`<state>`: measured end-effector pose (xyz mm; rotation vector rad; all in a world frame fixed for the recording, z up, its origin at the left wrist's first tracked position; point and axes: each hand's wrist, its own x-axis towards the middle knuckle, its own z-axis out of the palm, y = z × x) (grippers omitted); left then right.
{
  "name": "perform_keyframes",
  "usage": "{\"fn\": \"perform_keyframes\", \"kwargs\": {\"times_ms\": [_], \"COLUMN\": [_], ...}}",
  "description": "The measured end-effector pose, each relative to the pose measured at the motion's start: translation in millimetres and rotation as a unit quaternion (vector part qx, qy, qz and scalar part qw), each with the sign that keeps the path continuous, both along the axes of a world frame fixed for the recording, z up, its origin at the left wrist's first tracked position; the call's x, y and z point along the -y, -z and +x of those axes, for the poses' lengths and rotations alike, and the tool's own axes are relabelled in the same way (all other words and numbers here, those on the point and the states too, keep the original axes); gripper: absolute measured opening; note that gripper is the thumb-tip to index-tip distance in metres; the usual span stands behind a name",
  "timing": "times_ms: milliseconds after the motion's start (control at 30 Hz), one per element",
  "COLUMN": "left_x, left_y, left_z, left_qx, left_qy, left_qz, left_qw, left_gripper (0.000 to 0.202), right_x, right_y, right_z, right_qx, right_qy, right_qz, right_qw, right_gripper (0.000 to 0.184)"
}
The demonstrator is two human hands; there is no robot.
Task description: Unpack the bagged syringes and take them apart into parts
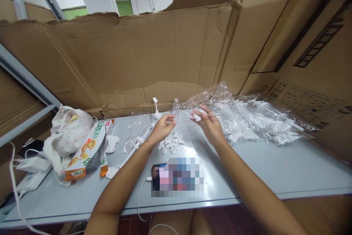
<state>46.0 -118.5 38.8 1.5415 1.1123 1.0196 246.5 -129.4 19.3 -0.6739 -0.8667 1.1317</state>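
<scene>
My right hand (208,122) is raised over the table, its fingers closed around a small white plastic piece (197,117). Left of it, my left hand (164,127) hovers with curled fingers drawn together; whatever they may hold is hidden. Between and below the hands lies a pile of small white plastic pieces (172,143) with rounded ends. Clear plastic bags (236,121) full of white parts spread out to the right of my right hand. Behind my left hand stand a white plastic part with a thin stem (156,112) and a small clear bottle (176,106).
A phone (158,177) with a charging cable lies near the front edge of the grey table (264,165). On the left are a snack box (90,147), a white cloth bag (73,128) and white chargers (33,163). Cardboard walls (154,55) enclose the back and right side.
</scene>
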Motion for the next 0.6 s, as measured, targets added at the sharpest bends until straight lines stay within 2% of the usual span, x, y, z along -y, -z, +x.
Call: {"fn": "perform_keyframes", "kwargs": {"times_ms": [67,167,300,467,600], "left_x": [-7,-12,-12,-11,-10], "left_y": [5.2,7.9,6.0,6.2,5.7], "left_z": [-2,-4,-1,0,-4], "left_qx": [0.02,0.029,0.054,0.086,0.133], "left_qy": [-0.009,0.013,0.054,0.062,0.071], "left_qz": [-0.051,-0.094,-0.139,-0.174,-0.214], "left_qw": [0.998,0.995,0.987,0.979,0.965], "left_gripper": [0.033,0.036,0.027,0.021,0.016], "right_x": [1,2,6,12,10], "right_y": [-0.8,-2.1,-5.4,-8.6,-2.4], "right_z": [1,1,-2,-3,-3], "right_qx": [-0.011,-0.018,-0.015,0.04,0.057], "right_qy": [-0.012,-0.029,-0.06,-0.08,-0.11], "right_qz": [0.003,-0.003,-0.013,-0.025,-0.014], "right_qw": [1.0,0.999,0.998,0.996,0.992], "right_gripper": [0.039,0.039,0.042,0.054,0.062]}}
